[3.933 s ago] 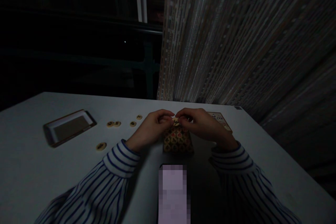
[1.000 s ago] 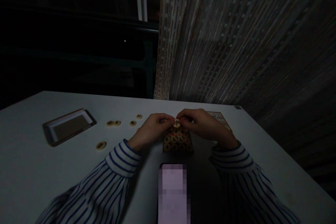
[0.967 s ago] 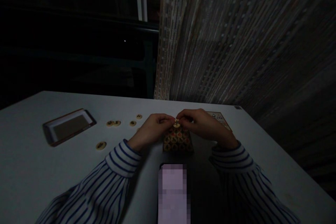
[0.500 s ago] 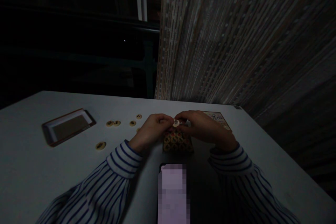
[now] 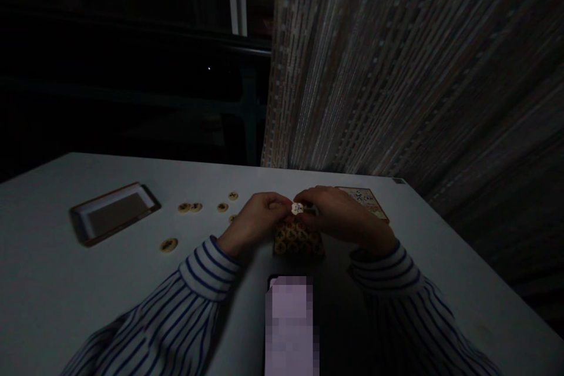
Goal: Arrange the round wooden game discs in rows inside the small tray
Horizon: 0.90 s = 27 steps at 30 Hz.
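Observation:
Between the fingertips of my left hand (image 5: pixel 259 218) and my right hand (image 5: pixel 337 208) is a round, pale xiangqi piece (image 5: pixel 297 208) with a dark character on its face. Both hands are closed on it, one from each side. Just below them stands a box (image 5: pixel 299 254) filled with rows of xiangqi pieces (image 5: pixel 291 235), the nearer ones marked in black. Some farther pieces look red-marked. My hands hide the far part of the box.
Loose xiangqi pieces (image 5: pixel 168 245) lie on the white table (image 5: pixel 110 288) to the left. An open tray-like lid (image 5: pixel 126 211) is beyond them. A printed card (image 5: pixel 365 202) lies behind my right hand. A phone (image 5: pixel 291 326) is at the near edge; a string curtain (image 5: pixel 335 70) hangs behind.
The xiangqi piece has turned slightly between my fingertips, so its character shows at another angle. My hands stay in nearly the same place.

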Motion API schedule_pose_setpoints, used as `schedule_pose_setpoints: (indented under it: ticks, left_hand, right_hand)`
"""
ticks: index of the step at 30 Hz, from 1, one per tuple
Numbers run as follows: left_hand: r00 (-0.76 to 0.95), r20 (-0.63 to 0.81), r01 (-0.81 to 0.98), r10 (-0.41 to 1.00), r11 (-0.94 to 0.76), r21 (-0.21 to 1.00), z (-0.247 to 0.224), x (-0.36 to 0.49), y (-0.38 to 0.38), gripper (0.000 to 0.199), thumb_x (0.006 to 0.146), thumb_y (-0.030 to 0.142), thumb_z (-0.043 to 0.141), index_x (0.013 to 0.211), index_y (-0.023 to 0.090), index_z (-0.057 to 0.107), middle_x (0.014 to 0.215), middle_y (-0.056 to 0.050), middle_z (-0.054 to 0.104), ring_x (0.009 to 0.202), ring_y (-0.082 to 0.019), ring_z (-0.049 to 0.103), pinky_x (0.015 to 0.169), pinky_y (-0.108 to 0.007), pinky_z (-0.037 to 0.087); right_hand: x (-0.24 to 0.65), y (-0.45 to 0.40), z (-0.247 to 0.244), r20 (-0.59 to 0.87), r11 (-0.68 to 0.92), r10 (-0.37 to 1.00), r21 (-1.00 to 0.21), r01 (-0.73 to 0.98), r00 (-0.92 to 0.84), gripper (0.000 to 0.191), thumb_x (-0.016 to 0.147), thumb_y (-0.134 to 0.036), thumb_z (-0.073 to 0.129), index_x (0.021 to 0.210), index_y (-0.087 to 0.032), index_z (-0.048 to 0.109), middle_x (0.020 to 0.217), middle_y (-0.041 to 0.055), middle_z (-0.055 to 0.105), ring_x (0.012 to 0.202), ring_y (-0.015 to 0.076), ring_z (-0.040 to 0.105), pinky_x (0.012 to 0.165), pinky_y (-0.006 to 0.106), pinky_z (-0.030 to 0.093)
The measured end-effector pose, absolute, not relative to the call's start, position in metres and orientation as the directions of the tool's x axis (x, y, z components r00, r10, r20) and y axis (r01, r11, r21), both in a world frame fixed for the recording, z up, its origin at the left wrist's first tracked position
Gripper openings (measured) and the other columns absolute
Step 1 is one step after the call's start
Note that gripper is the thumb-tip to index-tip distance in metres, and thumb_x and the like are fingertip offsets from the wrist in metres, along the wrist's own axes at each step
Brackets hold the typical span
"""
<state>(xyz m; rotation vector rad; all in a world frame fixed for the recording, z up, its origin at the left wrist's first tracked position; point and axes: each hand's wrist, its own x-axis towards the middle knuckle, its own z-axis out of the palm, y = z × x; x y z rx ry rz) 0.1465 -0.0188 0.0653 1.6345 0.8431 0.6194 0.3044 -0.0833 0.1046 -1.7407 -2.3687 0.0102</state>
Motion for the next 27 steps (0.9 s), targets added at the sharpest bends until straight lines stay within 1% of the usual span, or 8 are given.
schedule_pose_setpoints:
  ticks: [3, 5, 9, 12, 15, 18, 22, 27]
  left_hand:
    - [0.597, -0.014, 0.261, 0.802, -0.178, 0.949, 0.062, 0.146, -0.016, 0.021, 0.076, 0.024, 0.052, 0.088, 0.011, 0.062, 0.073, -0.005, 0.067, 0.066, -0.014, 0.061, 0.058, -0.022, 0.046]
    - [0.581, 0.04, 0.339, 0.813, -0.286, 0.897, 0.058, 0.144, -0.013, 0.023, 0.077, 0.026, 0.05, 0.092, 0.012, 0.062, 0.078, -0.005, 0.068, 0.068, -0.015, 0.062, 0.061, -0.024, 0.047]
    - [0.562, 0.18, 0.522, 0.808, -0.515, 0.68, 0.05, 0.14, -0.006, 0.026, 0.079, 0.029, 0.046, 0.096, 0.017, 0.063, 0.093, -0.006, 0.067, 0.087, -0.019, 0.061, 0.077, -0.028, 0.045]
    - [0.575, 0.164, 0.622, 0.801, -0.559, 0.549, 0.048, 0.138, -0.004, 0.03, 0.081, 0.029, 0.044, 0.102, 0.017, 0.062, 0.1, -0.008, 0.066, 0.094, -0.02, 0.059, 0.081, -0.029, 0.043]
    - [0.613, 0.144, 0.647, 0.776, -0.599, 0.471, 0.048, 0.138, -0.006, 0.033, 0.082, 0.028, 0.041, 0.106, 0.014, 0.06, 0.103, -0.01, 0.065, 0.095, -0.021, 0.059, 0.081, -0.029, 0.043]
    - [0.649, 0.122, 0.653, 0.751, -0.632, 0.418, 0.049, 0.139, -0.008, 0.032, 0.083, 0.027, 0.04, 0.103, 0.014, 0.061, 0.1, -0.011, 0.066, 0.092, -0.021, 0.06, 0.078, -0.029, 0.043]
    - [0.681, 0.077, 0.657, 0.728, -0.654, 0.375, 0.049, 0.138, -0.01, 0.026, 0.082, 0.025, 0.04, 0.091, 0.016, 0.064, 0.091, -0.01, 0.067, 0.084, -0.02, 0.061, 0.07, -0.027, 0.043]
    - [0.68, 0.037, 0.67, 0.732, -0.642, 0.373, 0.048, 0.137, -0.011, 0.027, 0.082, 0.025, 0.041, 0.095, 0.016, 0.063, 0.093, -0.011, 0.067, 0.086, -0.02, 0.061, 0.072, -0.027, 0.043]
  right_hand:
    - [0.306, -0.083, 0.105, 0.123, 0.286, 0.954, -0.11, 0.952, -0.272, 0.028, 0.079, -0.03, 0.049, 0.102, -0.02, 0.061, 0.092, 0.0062, 0.066, 0.085, 0.0187, 0.057, 0.07, 0.028, 0.037]
    - [0.308, -0.083, 0.106, 0.088, 0.264, 0.963, -0.109, 0.958, -0.255, 0.029, 0.078, -0.03, 0.05, 0.102, -0.019, 0.061, 0.092, 0.0064, 0.066, 0.084, 0.0187, 0.057, 0.07, 0.028, 0.037]
    - [0.311, -0.083, 0.106, 0.029, 0.231, 0.973, -0.122, 0.965, -0.229, 0.03, 0.076, -0.029, 0.05, 0.103, -0.02, 0.061, 0.095, 0.0066, 0.065, 0.085, 0.0185, 0.058, 0.072, 0.027, 0.038]
    - [0.312, -0.083, 0.106, -0.015, 0.208, 0.977, -0.109, 0.972, -0.21, 0.029, 0.076, -0.029, 0.051, 0.102, -0.021, 0.062, 0.094, 0.006, 0.066, 0.085, 0.0185, 0.058, 0.071, 0.027, 0.038]
    - [0.313, -0.083, 0.106, -0.056, 0.182, 0.981, -0.084, 0.98, -0.187, 0.03, 0.075, -0.031, 0.051, 0.102, -0.021, 0.062, 0.094, 0.0059, 0.066, 0.084, 0.0188, 0.058, 0.071, 0.027, 0.038]
    - [0.315, -0.082, 0.105, -0.085, 0.172, 0.98, -0.082, 0.982, -0.179, 0.032, 0.075, -0.033, 0.051, 0.103, -0.022, 0.062, 0.095, 0.0062, 0.066, 0.085, 0.0188, 0.058, 0.071, 0.026, 0.039]
    - [0.318, -0.081, 0.104, -0.131, 0.18, 0.973, -0.076, 0.981, -0.189, 0.029, 0.076, -0.033, 0.049, 0.097, -0.022, 0.064, 0.091, 0.0059, 0.066, 0.083, 0.0184, 0.059, 0.071, 0.026, 0.04]
    - [0.322, -0.08, 0.099, -0.142, 0.174, 0.974, -0.037, 0.984, -0.178, 0.027, 0.075, -0.031, 0.051, 0.095, -0.021, 0.065, 0.089, 0.0068, 0.067, 0.081, 0.0183, 0.06, 0.072, 0.027, 0.04]
